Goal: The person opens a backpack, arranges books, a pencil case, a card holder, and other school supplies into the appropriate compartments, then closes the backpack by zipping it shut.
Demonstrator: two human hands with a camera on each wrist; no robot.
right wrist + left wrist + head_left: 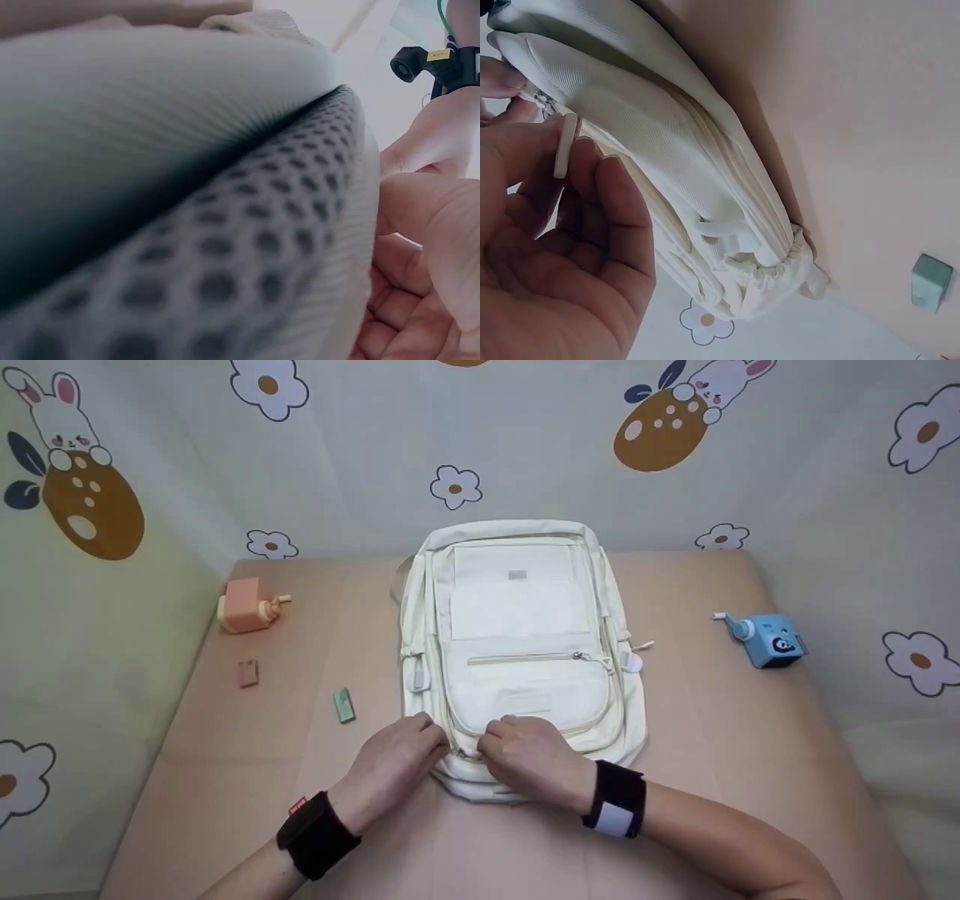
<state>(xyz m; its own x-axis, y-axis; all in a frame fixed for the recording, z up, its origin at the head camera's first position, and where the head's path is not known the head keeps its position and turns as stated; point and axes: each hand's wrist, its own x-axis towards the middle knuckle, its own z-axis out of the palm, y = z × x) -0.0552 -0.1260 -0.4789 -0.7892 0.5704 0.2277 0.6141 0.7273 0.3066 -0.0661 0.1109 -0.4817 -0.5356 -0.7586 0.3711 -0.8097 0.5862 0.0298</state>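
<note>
Pinching the zipper pull (pixel 565 146) (left hand (pixel 397 757)) and zipper edge (pixel 470 757) (right hand (pixel 531 757)), fingers engage a backpack (pixel 517 675) judged soft, best steadied there.

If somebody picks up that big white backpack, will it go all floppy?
Probably a bit: the white backpack looks like soft cloth, with wrinkles and a gathered side pocket, so it may sag when lifted. It likely won't roll, since it lies broad and flat on the table. Its weight is hard to guess; the inside is hidden.
</note>
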